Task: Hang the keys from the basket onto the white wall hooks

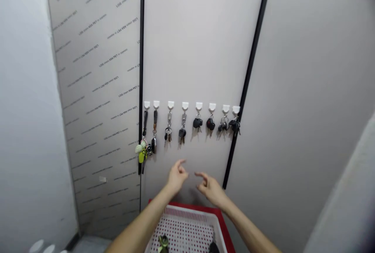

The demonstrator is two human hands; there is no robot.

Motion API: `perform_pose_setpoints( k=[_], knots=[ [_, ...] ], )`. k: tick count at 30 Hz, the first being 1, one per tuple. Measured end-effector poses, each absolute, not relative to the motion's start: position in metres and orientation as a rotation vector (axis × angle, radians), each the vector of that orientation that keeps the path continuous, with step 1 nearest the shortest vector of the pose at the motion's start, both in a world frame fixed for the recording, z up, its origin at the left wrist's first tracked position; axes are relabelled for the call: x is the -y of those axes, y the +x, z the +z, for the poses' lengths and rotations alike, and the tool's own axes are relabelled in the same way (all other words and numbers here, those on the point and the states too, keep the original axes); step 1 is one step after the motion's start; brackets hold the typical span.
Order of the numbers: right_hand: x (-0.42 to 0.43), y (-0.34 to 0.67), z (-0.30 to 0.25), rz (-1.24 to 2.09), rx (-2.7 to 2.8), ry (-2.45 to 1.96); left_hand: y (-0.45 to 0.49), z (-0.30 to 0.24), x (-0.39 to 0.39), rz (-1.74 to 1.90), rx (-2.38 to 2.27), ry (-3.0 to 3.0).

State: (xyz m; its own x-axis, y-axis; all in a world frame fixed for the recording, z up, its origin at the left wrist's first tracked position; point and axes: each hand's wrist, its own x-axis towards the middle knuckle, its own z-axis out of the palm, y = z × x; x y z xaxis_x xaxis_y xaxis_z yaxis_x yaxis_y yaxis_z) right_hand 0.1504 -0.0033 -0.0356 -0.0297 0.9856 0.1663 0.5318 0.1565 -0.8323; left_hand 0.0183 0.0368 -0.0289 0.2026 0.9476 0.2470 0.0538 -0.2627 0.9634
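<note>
Both hands are raised in front of a pale cabinet door, below a row of hanging keys. My left hand has its index finger and thumb apart and nothing between them. To its right, my right hand points inward with index finger and thumb apart, also holding nothing. Above them, several white hooks carry key bunches, among them keys with black heads and a black car key. At the far left of the row hangs a bunch with a lime-green fob, beside a key on a braided strap.
Below my hands is a white perforated basket on a red surface. Inside it lie a greenish key bunch and a dark key. Long black handles run along the door edges. White walls flank the cabinet.
</note>
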Motion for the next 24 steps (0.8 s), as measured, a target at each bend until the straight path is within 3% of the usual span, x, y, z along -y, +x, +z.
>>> perform_pose_setpoints(
  k=[5,8,24],
  knots=[
    [0.023,0.120,0.066,0.442,1.541,-0.912,-0.015,0.071,-0.004,1.497,-0.430,1.541],
    [0.035,0.112,0.099,0.278,1.503,-0.779,-0.021,0.100,0.013,1.528,-0.320,1.599],
    [0.038,0.107,0.097,0.389,1.512,-0.757,-0.006,0.096,0.013,1.410,-0.276,1.648]
  ],
)
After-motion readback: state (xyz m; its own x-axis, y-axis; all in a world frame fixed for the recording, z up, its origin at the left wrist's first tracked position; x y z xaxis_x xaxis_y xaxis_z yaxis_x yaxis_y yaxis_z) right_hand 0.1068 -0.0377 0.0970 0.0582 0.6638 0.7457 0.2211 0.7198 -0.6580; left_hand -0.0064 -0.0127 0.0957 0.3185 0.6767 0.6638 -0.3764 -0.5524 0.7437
